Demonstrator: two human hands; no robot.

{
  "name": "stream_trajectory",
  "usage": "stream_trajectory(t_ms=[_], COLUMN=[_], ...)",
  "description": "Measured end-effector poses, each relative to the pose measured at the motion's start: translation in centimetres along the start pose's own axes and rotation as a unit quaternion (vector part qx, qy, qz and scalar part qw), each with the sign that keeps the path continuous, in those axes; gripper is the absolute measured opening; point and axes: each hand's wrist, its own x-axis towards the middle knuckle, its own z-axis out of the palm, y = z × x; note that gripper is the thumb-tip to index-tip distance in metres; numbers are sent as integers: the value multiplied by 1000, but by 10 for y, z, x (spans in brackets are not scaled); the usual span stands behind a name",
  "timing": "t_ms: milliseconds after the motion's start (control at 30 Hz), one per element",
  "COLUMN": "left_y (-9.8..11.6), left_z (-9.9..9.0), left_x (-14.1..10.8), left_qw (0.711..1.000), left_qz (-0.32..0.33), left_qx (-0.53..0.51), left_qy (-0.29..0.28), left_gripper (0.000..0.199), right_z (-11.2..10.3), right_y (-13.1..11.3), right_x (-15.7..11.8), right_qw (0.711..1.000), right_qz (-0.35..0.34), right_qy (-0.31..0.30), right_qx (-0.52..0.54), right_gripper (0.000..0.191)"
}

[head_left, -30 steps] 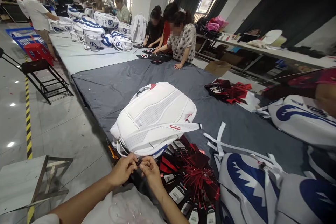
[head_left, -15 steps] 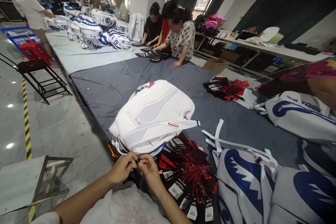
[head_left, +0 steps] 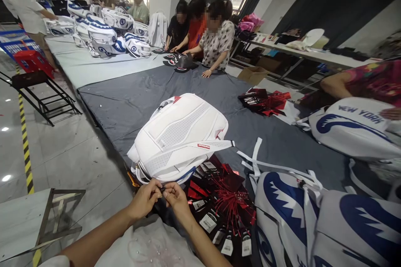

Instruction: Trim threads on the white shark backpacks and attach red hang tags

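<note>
A white backpack point(head_left: 188, 129) lies back side up on the dark cloth of the table, one strap stretched toward the right. At its near end my left hand point(head_left: 147, 198) and my right hand point(head_left: 176, 200) meet, each pinched closed. Between the fingertips is a small dark piece, too small to name. Right of my hands, a pile of black and red hang tags point(head_left: 219, 200) with red strings and white labels spreads beside the backpack.
White-and-blue backpacks point(head_left: 282, 212) lie at the near right; a co-worker's hand rests on another backpack point(head_left: 354, 127) beyond. More tags point(head_left: 266, 102) lie mid-table. Three people lean over black pieces point(head_left: 180, 62) at the far side. A stool point(head_left: 40, 221) stands left.
The view has shifted slightly. My hands stay pinched together at the backpack's near end. At the right, a co-worker's arm has come into view over the New York backpack.
</note>
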Motion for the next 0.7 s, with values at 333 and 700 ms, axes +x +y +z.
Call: stream_trajectory(t_ms=[333,700], left_y=[-3,-3], left_z=[-1,1], left_x=[0,-1], left_qw=[1000,1000], left_qz=[-1,5], left_qx=[10,24], left_qy=[-8,0], left_gripper=[18,19], right_z=[4,1], right_y=[-4,-2], right_x=[-4,-2], right_qw=[998,1000], right_qz=[33,2], right_qy=[26,23], right_qx=[36,15], right_gripper=[37,38])
